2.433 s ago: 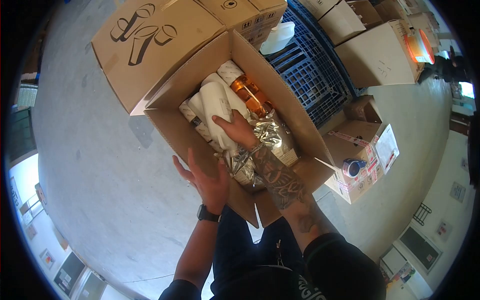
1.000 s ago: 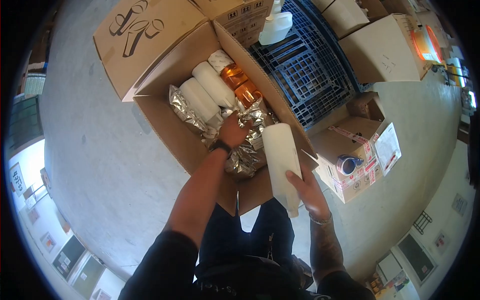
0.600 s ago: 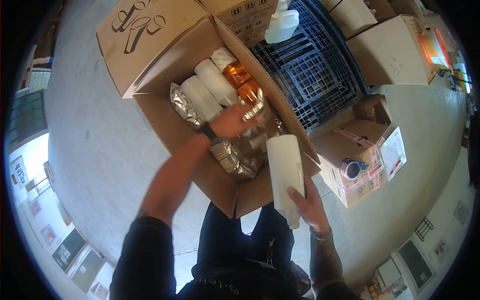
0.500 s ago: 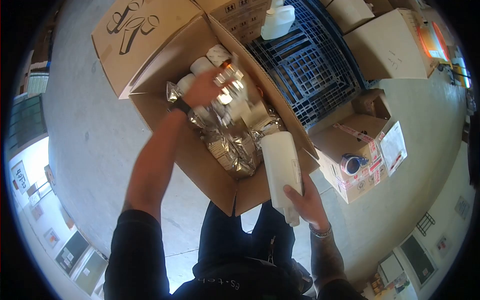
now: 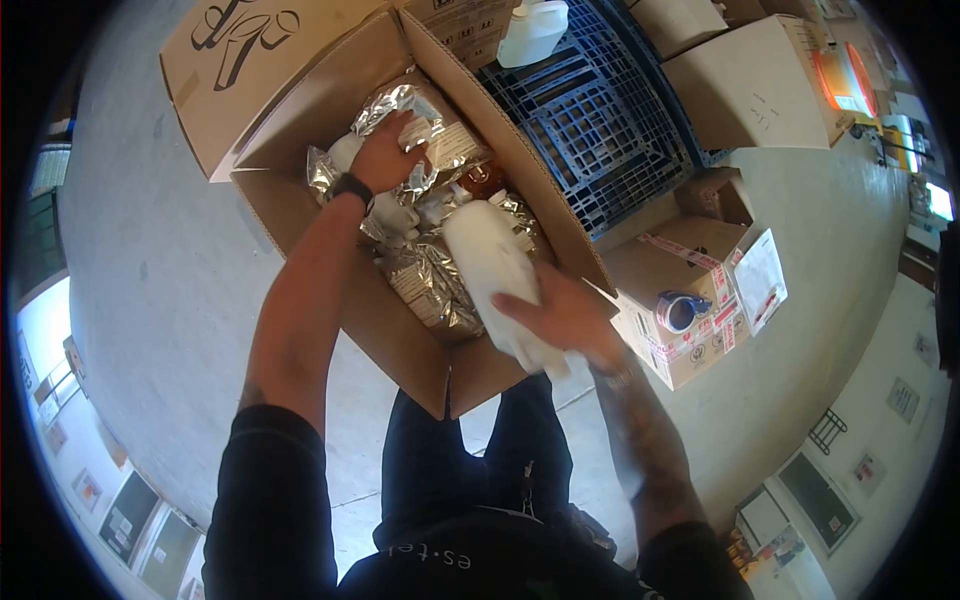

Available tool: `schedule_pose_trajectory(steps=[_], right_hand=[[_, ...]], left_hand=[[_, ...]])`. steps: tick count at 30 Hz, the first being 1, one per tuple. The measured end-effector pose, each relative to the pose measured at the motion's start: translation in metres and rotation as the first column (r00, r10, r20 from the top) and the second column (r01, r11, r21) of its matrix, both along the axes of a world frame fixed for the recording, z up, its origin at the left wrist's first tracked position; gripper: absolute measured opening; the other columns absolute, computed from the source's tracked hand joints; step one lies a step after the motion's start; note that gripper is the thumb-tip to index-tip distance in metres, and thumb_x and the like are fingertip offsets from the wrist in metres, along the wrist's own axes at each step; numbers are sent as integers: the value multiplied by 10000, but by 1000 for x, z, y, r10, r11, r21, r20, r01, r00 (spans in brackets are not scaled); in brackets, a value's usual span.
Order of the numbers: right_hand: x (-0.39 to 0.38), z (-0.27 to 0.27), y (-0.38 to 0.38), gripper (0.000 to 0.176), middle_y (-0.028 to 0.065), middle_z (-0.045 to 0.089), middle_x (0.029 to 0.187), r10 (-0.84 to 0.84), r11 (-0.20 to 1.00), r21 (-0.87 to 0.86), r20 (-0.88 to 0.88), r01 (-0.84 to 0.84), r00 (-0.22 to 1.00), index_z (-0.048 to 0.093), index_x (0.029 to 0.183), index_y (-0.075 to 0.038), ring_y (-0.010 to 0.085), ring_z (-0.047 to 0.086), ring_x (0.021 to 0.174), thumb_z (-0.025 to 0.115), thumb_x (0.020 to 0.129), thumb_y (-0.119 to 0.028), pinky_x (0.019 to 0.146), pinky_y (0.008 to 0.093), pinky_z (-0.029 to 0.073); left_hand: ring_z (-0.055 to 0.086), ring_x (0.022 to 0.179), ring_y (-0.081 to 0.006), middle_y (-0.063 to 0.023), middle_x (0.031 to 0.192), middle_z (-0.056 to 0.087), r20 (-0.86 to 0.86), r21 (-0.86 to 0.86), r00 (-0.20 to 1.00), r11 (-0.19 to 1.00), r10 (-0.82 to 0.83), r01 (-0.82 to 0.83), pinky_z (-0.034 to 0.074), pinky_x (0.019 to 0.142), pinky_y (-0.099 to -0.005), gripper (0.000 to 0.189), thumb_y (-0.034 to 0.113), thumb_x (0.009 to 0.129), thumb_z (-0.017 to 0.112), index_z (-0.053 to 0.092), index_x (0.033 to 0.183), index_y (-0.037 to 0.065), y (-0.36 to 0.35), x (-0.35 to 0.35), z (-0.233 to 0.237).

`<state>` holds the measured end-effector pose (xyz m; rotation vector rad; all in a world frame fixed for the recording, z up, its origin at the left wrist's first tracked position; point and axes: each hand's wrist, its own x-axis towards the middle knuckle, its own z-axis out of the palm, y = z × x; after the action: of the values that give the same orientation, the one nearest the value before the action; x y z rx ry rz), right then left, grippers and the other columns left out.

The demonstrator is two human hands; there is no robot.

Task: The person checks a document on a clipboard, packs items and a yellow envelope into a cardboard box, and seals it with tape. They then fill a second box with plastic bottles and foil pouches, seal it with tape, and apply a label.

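Inside the open cardboard box (image 5: 395, 345), my left hand (image 5: 385, 158) is closed on the near edge of a silver foil pouch (image 5: 455, 142) with a printed label. That pouch lies over the far contents. My right hand (image 5: 560, 312) grips a white plastic bottle (image 5: 488, 255) around its lower part, tilted over the near right of the box, neck end toward me. Beneath the bottle is another foil pouch (image 5: 432, 290). A brown bottle (image 5: 483, 178) shows beside the far pouch. Several white items near my left hand are partly covered.
A blue plastic pallet (image 5: 585, 115) lies beyond the box, with a whitish jug (image 5: 535, 32) on it. To the right, a taped carton (image 5: 690, 245) carries a tape roll (image 5: 678, 312) and a paper sheet (image 5: 760, 275). A larger carton (image 5: 745, 85) stands behind.
The foil pouch in my left hand has come down on the far contents, covering the white rolls there. My right hand has brought the white bottle left, farther over the box.
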<state>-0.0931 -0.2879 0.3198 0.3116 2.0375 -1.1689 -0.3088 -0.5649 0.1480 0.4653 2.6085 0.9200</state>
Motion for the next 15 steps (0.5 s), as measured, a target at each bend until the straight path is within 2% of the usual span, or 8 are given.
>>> schedule_pose_trajectory(steps=[1, 3, 4, 6, 8, 9, 12, 15], right_hand=[[-12, -23, -8, 756, 261, 690, 1177, 106, 993, 57, 8, -107, 994, 577, 1333, 32, 372, 692, 1112, 701, 888, -567, 951, 461, 543], [-30, -56, -36, 818, 276, 657, 1189, 220, 953, 221, -25, -209, 975, 461, 1412, 46, 405, 695, 1078, 724, 877, -514, 967, 479, 539], [-25, -68, -50, 844, 270, 626, 1217, 198, 945, 272, -41, -180, 979, 395, 1451, 34, 413, 687, 1084, 725, 879, -491, 959, 497, 542], [-16, -95, -71, 918, 257, 562, 1273, 160, 920, 373, -79, -120, 984, 263, 1529, 11, 430, 670, 1094, 728, 881, -446, 942, 534, 550], [9, -134, -86, 964, 267, 485, 1327, 171, 842, 523, -22, -134, 985, 193, 1563, 3, 465, 643, 1111, 735, 887, -420, 902, 527, 567], [17, -148, -91, 989, 272, 446, 1354, 173, 794, 592, 3, -141, 985, 159, 1580, -2, 483, 630, 1120, 739, 889, -407, 882, 524, 576], [21, -164, -104, 990, 223, 412, 1360, 182, 722, 677, 16, -145, 983, 157, 1589, -10, 447, 579, 1177, 744, 888, -390, 847, 530, 585], [26, -170, -111, 985, 214, 422, 1343, 253, 608, 777, 7, -164, 968, 154, 1591, -12, 426, 554, 1191, 734, 893, -394, 850, 532, 579]], left_hand=[[525, 1320, -432, -257, 1416, 557, 16, 202, 992, 971, 127, -128, 423, 1123, -465, 550, 206, 916, 700, 556, 1408, 8, 10, 14, 23], [547, 1274, -419, -258, 1370, 569, -215, 211, 947, 958, 240, -194, 439, 1098, -463, 538, 176, 913, 701, 554, 1403, 8, 10, 34, 20], [558, 1251, -413, -258, 1347, 574, -318, 223, 902, 947, 293, -230, 446, 1086, -462, 533, 161, 911, 702, 554, 1400, 8, 9, 46, 17], [541, 1272, -412, -248, 1366, 555, -298, 277, 881, 917, 366, -288, 441, 1094, -463, 560, 121, 900, 710, 536, 1423, 24, 13, 66, 23], [532, 1280, -412, -240, 1368, 548, -305, 325, 846, 883, 437, -338, 439, 1096, -466, 568, 112, 898, 712, 528, 1429, 31, 18, 82, 23], [522, 1293, -409, -235, 1376, 544, -313, 316, 854, 894, 414, -318, 435, 1101, -469, 575, 104, 896, 714, 520, 1433, 36, 20, 87, 21], [520, 1295, -409, -238, 1379, 542, -253, 345, 867, 877, 430, -334, 436, 1101, -469, 576, 114, 894, 720, 518, 1427, 31, 30, 99, 26], [527, 1288, -411, -241, 1387, 539, -244, 364, 874, 875, 420, -319, 439, 1099, -468, 584, 119, 895, 723, 515, 1434, 36, 34, 101, 39]])
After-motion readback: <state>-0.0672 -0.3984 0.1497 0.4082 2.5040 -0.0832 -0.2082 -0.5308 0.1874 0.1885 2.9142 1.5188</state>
